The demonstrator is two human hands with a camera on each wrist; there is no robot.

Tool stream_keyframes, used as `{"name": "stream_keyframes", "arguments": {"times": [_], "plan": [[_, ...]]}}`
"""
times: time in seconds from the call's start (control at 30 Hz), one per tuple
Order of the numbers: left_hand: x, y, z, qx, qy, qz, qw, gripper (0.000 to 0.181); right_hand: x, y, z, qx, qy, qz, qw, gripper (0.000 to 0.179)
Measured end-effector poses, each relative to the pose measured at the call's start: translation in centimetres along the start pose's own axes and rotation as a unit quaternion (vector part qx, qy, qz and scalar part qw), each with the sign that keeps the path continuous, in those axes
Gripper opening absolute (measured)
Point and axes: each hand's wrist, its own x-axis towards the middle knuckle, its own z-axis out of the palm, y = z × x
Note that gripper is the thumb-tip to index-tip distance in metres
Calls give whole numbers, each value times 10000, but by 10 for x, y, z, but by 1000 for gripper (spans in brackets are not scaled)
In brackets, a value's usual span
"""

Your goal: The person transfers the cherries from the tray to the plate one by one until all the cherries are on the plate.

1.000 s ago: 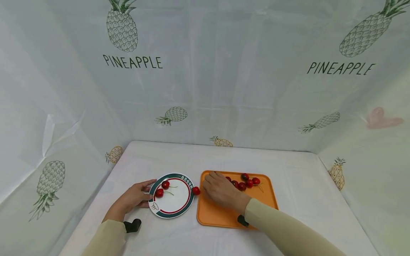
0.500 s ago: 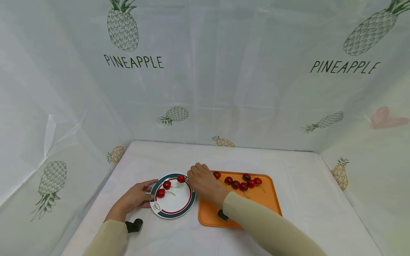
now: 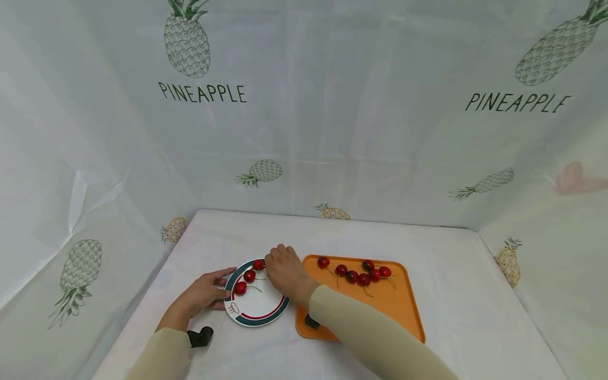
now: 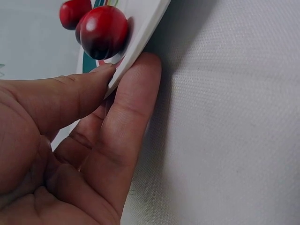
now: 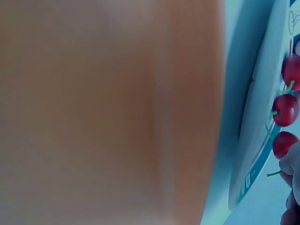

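A white plate [image 3: 261, 305] with a teal and red rim sits left of centre in the head view. My left hand [image 3: 204, 291] pinches its left edge, thumb on top and fingers beneath, as the left wrist view shows. Two red cherries [image 3: 240, 287] with stems lie on the plate's left part. My right hand [image 3: 287, 272] is over the plate's upper right side. It pinches a third cherry [image 3: 258, 265], which shows past its fingertips near the far rim. In the right wrist view this cherry [image 5: 283, 144] is right at the fingers [image 5: 295, 164], its green stem beside them.
An orange tray [image 3: 389, 306] lies right of the plate, with several cherries [image 3: 363, 279] along its far part. My right forearm crosses the tray. A white cloth [image 3: 451, 295] covers the table, and pineapple-printed sheeting [image 3: 356, 132] stands round its back and sides.
My right hand has moved left from over the tray to over the plate, carrying a cherry along the far rim. My left hand keeps its grip on the plate.
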Motion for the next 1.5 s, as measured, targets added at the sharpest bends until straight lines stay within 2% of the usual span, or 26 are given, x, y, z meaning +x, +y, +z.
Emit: {"name": "stream_keyframes", "arguments": {"times": [0.43, 0.67, 1.0, 1.23, 1.5], "plan": [[3, -1, -1, 61, -58, 30, 10000, 73, 2, -10, 2, -68, -331, -61, 9994, 23], [2, -1, 0, -54, -164, 107, 9998, 73, -2, -10, 4, -74, -451, -106, 9989, 22], [-1, 0, -2, -72, -198, 156, 9997, 72, -11, -2, -6, -50, -192, -147, 9997, 26], [0, -1, -1, 37, -136, 112, 9998, 73, -28, 11, -14, 43, 145, -71, 9999, 24], [0, -1, 0, 90, -164, 145, 9997, 73, -49, 27, -15, 114, 198, 203, 9995, 30]]}}
